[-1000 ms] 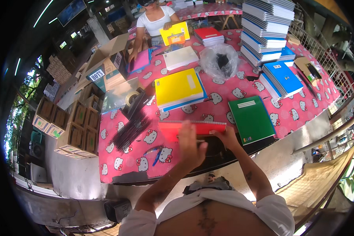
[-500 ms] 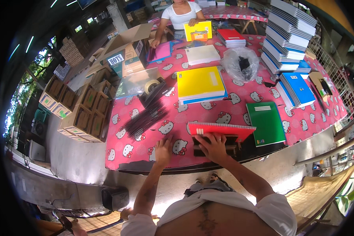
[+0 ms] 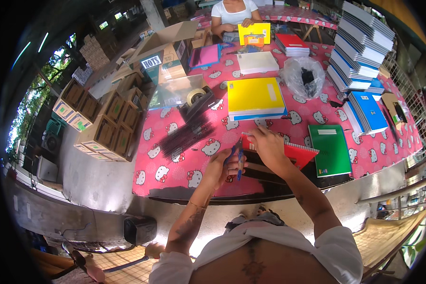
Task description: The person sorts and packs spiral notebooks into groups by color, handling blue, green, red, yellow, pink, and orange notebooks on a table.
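My left hand (image 3: 217, 169) is closed around blue-handled pliers (image 3: 240, 160), whose jaws meet the left end of a red spiral notebook's (image 3: 304, 152) bound edge. That notebook stands tilted, bound edge up, against a dark wooden stand (image 3: 265, 166) at the table's near edge. My right hand (image 3: 269, 146) grips the notebook's bound edge near the same end, fingers curled over it. A green notebook (image 3: 331, 150) lies flat to the right. Left of my hands rests a bundle of black binding coils (image 3: 187, 137).
A tape dispenser (image 3: 197, 102) sits beyond the coils. Yellow notebooks (image 3: 255, 97) are piled mid-table, with a clear plastic bag (image 3: 302, 78) behind. Tall notebook stacks (image 3: 359, 52) rise at right. Cardboard boxes (image 3: 113, 113) flank the left. Across the table, a person (image 3: 232, 14) holds a yellow notebook (image 3: 253, 34).
My left hand has come off the tabletop and now holds pliers at the red notebook's end. My right hand has moved up onto its bound edge. The view has shifted slightly.
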`<action>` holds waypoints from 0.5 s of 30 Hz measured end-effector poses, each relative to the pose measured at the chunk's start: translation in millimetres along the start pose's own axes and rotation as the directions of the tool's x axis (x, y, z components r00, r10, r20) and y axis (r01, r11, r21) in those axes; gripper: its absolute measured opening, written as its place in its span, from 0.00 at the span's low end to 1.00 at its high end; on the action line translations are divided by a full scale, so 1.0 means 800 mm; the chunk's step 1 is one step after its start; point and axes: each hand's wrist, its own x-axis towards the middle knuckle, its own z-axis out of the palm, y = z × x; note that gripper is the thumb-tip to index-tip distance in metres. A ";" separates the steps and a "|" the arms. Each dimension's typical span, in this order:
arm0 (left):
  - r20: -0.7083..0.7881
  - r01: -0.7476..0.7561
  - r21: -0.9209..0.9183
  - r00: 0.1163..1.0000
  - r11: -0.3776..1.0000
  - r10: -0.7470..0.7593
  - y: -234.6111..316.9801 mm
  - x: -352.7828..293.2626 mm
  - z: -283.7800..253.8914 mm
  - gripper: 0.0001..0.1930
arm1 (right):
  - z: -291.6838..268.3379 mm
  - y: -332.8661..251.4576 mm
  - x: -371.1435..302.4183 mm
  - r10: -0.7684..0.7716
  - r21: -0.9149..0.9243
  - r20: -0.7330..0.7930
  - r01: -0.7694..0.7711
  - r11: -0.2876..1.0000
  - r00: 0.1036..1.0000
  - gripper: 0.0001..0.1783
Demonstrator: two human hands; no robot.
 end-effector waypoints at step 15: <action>0.078 0.098 0.054 0.992 0.994 -0.103 0.022 0.021 -0.005 0.18 | 0.000 0.001 0.000 0.018 0.024 -0.033 -0.017 1.000 0.999 0.10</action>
